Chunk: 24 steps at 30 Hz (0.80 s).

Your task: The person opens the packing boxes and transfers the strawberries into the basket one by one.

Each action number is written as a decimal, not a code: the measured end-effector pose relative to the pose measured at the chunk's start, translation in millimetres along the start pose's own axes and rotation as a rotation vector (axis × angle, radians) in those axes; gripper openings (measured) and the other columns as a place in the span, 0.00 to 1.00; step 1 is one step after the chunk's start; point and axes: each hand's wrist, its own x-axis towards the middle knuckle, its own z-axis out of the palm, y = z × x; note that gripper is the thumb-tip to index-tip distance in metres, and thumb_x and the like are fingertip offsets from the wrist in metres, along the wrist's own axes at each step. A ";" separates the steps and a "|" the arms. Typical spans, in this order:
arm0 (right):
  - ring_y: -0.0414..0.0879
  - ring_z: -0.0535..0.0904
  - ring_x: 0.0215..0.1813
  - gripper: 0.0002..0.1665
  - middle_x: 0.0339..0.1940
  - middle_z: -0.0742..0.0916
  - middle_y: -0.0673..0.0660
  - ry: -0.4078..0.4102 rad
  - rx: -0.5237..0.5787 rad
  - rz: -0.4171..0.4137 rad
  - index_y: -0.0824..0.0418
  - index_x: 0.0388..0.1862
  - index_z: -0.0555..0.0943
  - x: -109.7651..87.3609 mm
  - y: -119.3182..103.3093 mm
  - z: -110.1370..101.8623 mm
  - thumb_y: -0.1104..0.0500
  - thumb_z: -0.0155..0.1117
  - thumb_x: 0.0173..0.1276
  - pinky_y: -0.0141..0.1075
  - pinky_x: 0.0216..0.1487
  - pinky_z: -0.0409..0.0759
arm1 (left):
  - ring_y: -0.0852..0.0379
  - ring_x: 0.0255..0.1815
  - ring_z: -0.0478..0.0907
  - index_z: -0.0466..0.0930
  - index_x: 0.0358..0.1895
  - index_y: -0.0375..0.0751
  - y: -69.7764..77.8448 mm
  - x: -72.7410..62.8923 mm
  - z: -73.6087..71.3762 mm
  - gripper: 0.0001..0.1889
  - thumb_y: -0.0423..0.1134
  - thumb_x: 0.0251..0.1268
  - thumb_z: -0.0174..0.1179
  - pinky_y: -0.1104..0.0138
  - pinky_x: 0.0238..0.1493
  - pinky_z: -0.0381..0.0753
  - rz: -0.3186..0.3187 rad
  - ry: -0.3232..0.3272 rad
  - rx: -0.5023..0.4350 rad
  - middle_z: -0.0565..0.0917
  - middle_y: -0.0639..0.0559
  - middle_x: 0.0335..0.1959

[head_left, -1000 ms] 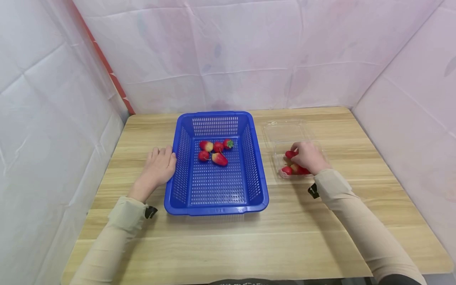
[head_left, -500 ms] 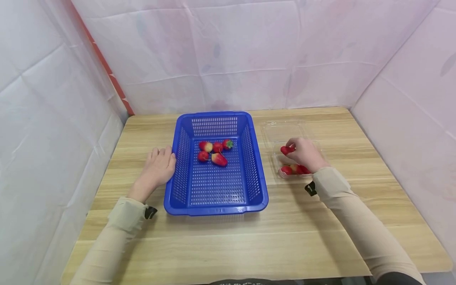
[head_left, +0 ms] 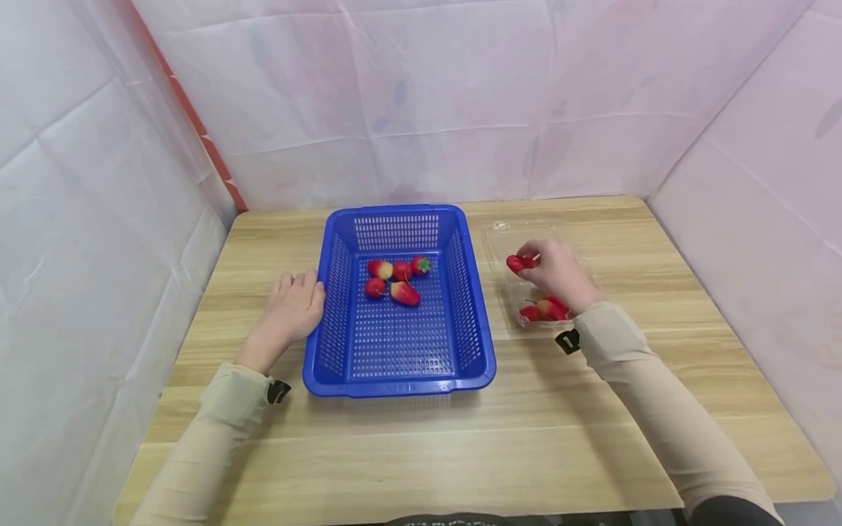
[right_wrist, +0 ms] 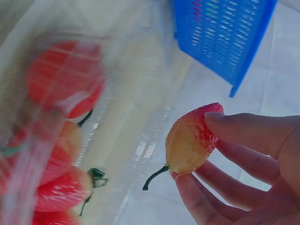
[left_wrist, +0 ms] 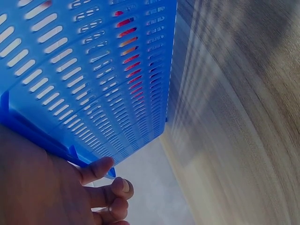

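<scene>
My right hand (head_left: 555, 274) pinches a red-and-yellow strawberry (right_wrist: 192, 140) with a dark stem between thumb and fingertips, above the clear plastic clamshell box (head_left: 510, 232). The box lies with its lid laid back, and several more strawberries (head_left: 542, 310) sit in its near half. On the other side, my left hand (head_left: 292, 307) rests against the left rim of the blue perforated basket (head_left: 397, 387). Its fingers are loosely bent at the rim in the left wrist view. Inside the basket, several red and red-yellow fruits (head_left: 404, 294) lie toward the far end.
Both the basket and the box stand on a light wooden table (head_left: 421, 460), side by side with a narrow gap. Pale cloth walls (head_left: 454, 102) close off the back and both sides. A red strip (head_left: 197, 120) runs down the back left corner.
My right hand has lifted the strawberry out of the box's near half and moved it up and left, away from the others. My left hand and the basket stay put.
</scene>
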 end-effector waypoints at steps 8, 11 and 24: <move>0.60 0.83 0.44 0.15 0.44 0.86 0.67 -0.004 0.010 -0.019 0.67 0.48 0.83 3.1 -30.7 -8.2 0.65 0.69 0.62 0.53 0.47 0.77 | 0.40 0.41 0.61 0.64 0.48 0.36 0.1 -0.3 0.8 0.18 0.45 0.80 0.26 0.50 0.46 0.59 0.000 -0.005 -0.005 0.72 0.40 0.37; 0.59 0.84 0.44 0.16 0.44 0.87 0.65 -0.003 0.008 -0.028 0.65 0.49 0.83 4.7 -46.3 -9.5 0.63 0.69 0.63 0.52 0.47 0.77 | 0.40 0.42 0.61 0.64 0.48 0.36 0.4 -0.5 1.0 0.18 0.45 0.79 0.26 0.50 0.46 0.59 0.001 -0.006 -0.007 0.72 0.40 0.38; 0.56 0.82 0.48 0.17 0.46 0.87 0.60 -0.093 0.084 -0.041 0.62 0.49 0.84 23.7 -103.4 7.8 0.60 0.72 0.61 0.48 0.44 0.81 | 0.42 0.40 0.59 0.63 0.46 0.38 -0.6 0.1 0.5 0.18 0.46 0.80 0.26 0.52 0.45 0.57 0.009 -0.004 -0.020 0.70 0.41 0.35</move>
